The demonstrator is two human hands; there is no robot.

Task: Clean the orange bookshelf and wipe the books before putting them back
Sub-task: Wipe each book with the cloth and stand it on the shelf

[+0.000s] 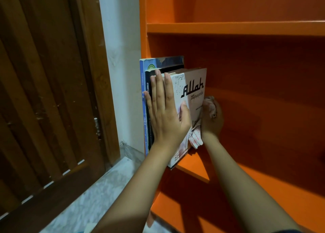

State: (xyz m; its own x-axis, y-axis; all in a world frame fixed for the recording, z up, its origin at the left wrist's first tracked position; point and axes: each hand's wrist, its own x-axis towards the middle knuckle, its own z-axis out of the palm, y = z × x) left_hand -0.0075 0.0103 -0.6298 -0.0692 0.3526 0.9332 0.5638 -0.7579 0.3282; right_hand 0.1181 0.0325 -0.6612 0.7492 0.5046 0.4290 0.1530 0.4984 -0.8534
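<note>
Orange bookshelf [228, 28] is holding a small row of books [158, 71] standing upright at the left end of its middle shelf, their spines jutting past the front edge. 1 pale book [193, 85] titled "Allah" is standing outermost on the right. Left hand [165, 115] is pressing flat against the spines, fingers [159, 90] straight and close together, thumb lying on the pale cover. Right hand [212, 120] is curling around a bunched checked cloth [195, 137], fingers closed on it, just right of that cover and touching it. Cloth is hanging below those fingers toward the shelf board.
</note>
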